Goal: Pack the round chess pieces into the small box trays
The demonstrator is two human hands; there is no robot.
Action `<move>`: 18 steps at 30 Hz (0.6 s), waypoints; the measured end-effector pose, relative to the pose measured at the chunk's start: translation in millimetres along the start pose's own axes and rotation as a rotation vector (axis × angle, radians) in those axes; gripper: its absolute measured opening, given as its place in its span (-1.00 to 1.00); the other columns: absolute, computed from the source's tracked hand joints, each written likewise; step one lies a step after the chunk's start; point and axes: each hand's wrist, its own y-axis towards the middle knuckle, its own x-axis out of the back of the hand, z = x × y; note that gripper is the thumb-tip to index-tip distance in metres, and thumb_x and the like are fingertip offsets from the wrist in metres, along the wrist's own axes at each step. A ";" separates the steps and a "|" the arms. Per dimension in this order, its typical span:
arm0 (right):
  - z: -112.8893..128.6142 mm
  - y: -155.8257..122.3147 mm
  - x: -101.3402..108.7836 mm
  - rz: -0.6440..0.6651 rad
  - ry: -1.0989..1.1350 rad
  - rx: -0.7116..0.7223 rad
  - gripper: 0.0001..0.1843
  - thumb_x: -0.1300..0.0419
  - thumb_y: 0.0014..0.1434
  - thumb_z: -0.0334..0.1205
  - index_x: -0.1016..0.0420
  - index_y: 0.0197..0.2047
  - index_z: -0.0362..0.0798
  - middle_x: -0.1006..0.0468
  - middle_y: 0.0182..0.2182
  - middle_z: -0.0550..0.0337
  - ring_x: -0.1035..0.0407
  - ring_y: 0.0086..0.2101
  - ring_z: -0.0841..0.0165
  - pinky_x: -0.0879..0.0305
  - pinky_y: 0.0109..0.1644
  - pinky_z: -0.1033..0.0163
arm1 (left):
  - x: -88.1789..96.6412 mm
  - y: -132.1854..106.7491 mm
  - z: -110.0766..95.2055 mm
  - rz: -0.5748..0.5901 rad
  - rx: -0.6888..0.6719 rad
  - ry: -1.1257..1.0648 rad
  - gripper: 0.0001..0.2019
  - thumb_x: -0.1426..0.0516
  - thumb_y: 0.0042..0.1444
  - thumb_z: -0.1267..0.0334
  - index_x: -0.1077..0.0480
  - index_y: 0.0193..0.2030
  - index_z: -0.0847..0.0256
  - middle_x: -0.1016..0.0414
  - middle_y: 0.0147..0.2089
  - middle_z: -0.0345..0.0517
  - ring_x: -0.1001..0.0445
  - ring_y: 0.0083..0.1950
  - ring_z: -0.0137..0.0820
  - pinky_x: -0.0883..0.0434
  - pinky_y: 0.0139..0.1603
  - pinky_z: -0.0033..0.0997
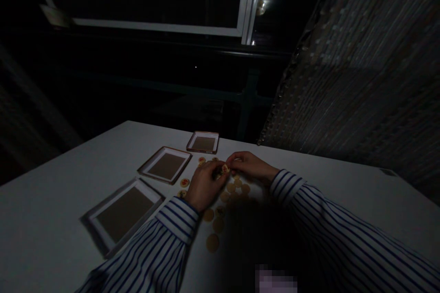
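head view, looking down, table near

I hold one round piece between my left grip and my right grip. It is small and pale yellow, with a red mark on its face, and it tilts up toward me. My left grip pinches it. My right grip touches its other side, but it is too dark to tell if it pinches too.

The other pieces lie flat on the white tabletop, just under my right grip. The plain pieces lie in a row near my left wrist, closer to me. A marked piece lies just left of my left grip. The far pieces lie just beyond that grip.
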 end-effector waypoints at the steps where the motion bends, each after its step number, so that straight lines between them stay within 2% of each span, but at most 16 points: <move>1: 0.1 -0.1 -0.2 -0.002 -0.001 0.001 -0.90 -0.13 -0.02 -0.29 -0.40 -0.40 -0.14 -0.42 -0.59 0.29 -0.30 -0.53 0.52 -0.21 -0.38 0.39 | 0.3 -0.1 -0.6 0.003 0.004 0.007 -0.74 -0.06 0.01 0.19 -0.37 -0.16 0.18 -0.47 -0.20 -0.07 -0.41 -0.14 -0.31 -0.31 -0.08 -0.34; 11: 7.8 -5.9 -1.1 -0.002 -0.002 -0.015 -0.82 -0.22 -0.12 -0.25 -0.41 -0.42 -0.18 -0.46 -0.55 0.26 -0.30 -0.51 0.52 -0.19 -0.37 0.38 | 1.7 -0.7 -2.2 -0.009 -0.061 0.091 -0.77 -0.03 0.02 0.23 -0.39 -0.18 0.18 -0.47 -0.23 -0.09 -0.41 -0.20 -0.35 -0.32 -0.15 -0.39; 14: 10.0 -7.0 0.4 -0.003 -0.020 -0.009 -0.83 -0.21 -0.12 -0.26 -0.43 -0.42 -0.19 -0.45 -0.56 0.27 -0.29 -0.51 0.53 -0.19 -0.38 0.39 | -0.1 -1.0 0.7 -0.006 -0.028 0.016 -0.75 -0.06 0.00 0.21 -0.38 -0.17 0.18 -0.47 -0.22 -0.09 -0.41 -0.19 -0.36 -0.32 -0.15 -0.41; 18: 11.4 -8.1 3.4 -0.013 -0.037 0.004 -0.83 -0.20 -0.11 -0.27 -0.44 -0.41 -0.19 -0.45 -0.54 0.26 -0.28 -0.50 0.53 -0.18 -0.38 0.40 | -3.7 -0.4 4.0 -0.014 0.086 -0.190 -0.72 -0.09 -0.02 0.15 -0.38 -0.16 0.19 -0.49 -0.29 -0.13 -0.44 -0.29 -0.40 -0.36 -0.26 -0.45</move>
